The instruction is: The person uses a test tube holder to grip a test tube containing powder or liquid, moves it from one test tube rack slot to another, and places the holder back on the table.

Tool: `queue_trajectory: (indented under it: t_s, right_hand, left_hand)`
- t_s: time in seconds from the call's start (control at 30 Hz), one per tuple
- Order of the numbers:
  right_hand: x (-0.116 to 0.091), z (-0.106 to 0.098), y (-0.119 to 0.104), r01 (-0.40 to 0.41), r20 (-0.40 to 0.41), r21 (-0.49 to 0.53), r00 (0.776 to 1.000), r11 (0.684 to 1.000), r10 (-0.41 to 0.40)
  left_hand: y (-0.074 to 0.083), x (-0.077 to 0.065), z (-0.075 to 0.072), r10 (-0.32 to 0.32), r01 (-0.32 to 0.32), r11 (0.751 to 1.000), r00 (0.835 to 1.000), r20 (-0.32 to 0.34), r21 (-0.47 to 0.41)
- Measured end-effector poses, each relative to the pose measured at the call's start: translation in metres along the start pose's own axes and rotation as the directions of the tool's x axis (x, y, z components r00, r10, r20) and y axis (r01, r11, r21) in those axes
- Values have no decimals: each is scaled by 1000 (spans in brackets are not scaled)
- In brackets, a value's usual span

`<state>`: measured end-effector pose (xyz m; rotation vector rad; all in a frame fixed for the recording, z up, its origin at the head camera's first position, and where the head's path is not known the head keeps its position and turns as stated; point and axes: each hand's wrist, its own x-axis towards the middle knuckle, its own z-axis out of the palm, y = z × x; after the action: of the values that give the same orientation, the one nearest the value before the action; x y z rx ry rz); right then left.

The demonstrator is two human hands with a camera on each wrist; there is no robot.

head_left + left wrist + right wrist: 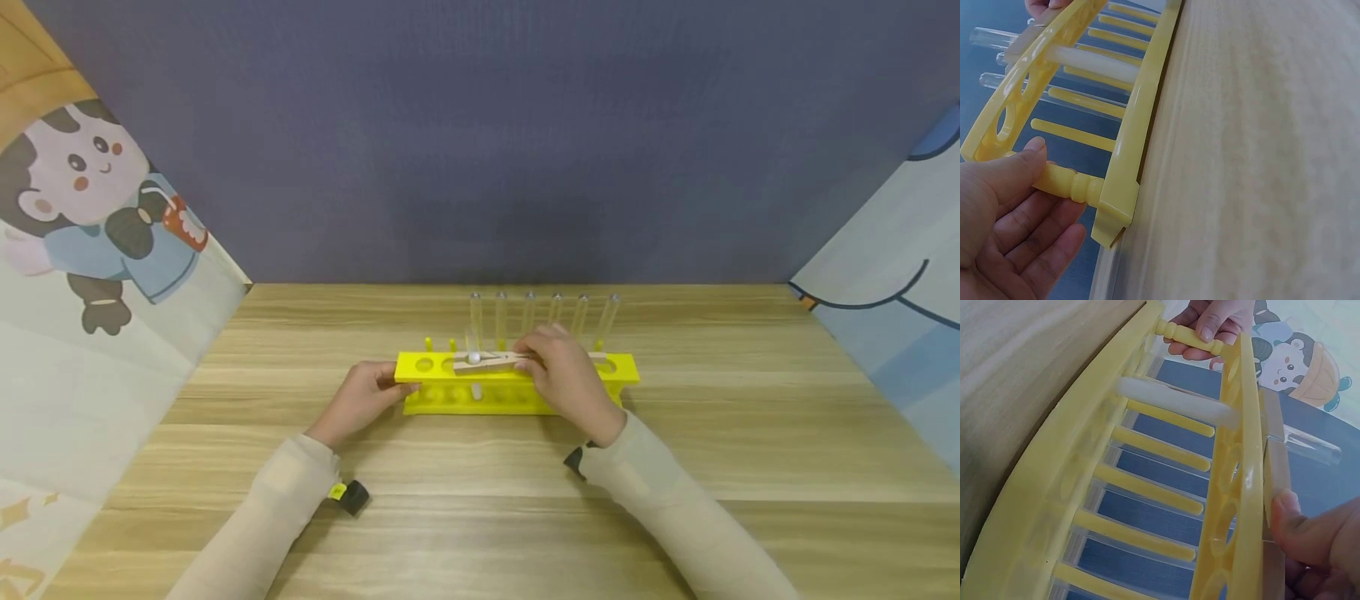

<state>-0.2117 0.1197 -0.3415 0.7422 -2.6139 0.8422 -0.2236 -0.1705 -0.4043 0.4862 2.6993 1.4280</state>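
A yellow test tube rack (480,408) stands on the wooden table. At its left end my left hand (356,402) pinches the end post (1063,181) between thumb and fingers. My right hand (566,375) grips a wooden test tube clamp (491,363) lying along the rack's top bar. Near its far end, the clamp's jaws are around a glass test tube (1313,445). That tube goes down through a hole in the top bar, with white material (1175,403) filling its lower part. The clamp's handle is partly hidden behind my right fingers.
Several clear test tubes (501,312) stand upside down on the pegs along the rack's back. Two bare yellow pegs (429,343) show at the left. A dark panel (480,167) rises behind the table, with cartoon-printed walls (97,208) at the sides.
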Motion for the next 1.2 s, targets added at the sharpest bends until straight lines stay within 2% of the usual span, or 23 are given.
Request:
queue_trajectory:
  t_s: [0.43, 0.87, 1.2]
  right_hand:
    - [-1, -4, -3, -9, -8, 3, 1000, 1000, 9]
    - [-3, -11, -8, -12, -22, -19, 1000, 1000, 12]
    - [-1, -15, -14, 28, -43, -20, 999, 999, -29]
  left_hand:
    - [3, -1, -1, -21, 21, 1000, 1000, 16, -8]
    - [1, -2, -2, -14, 14, 1000, 1000, 22, -22]
    - [1, -6, -3, -16, 17, 1000, 1000, 22, -16]
